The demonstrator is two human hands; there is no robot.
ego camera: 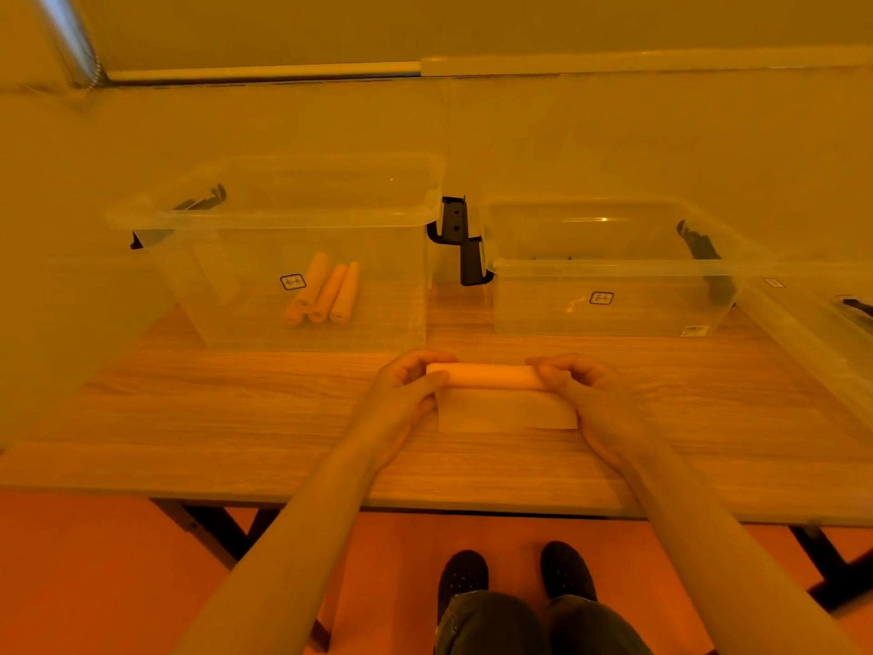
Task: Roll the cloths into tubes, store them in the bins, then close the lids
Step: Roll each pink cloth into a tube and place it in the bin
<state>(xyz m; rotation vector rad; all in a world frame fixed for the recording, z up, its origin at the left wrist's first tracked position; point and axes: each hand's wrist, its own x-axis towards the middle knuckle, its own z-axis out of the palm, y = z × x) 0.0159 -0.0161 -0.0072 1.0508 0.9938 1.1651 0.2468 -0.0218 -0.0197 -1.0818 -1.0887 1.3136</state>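
Left hand (411, 378) and right hand (564, 375) pinching the half-rolled cloth (486, 376) on the tabletop (236, 408) — uneven grip pressure, likely a skewed, loosening tube

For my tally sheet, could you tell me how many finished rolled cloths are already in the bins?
3, side by side on the floor of the left bin: left roll, middle roll, right roll. The right bin appears empty.

Two clear bins (302, 257), three rolled cloths (326, 288) inside, one half-rolled cloth (486, 375), two hands (406, 385)
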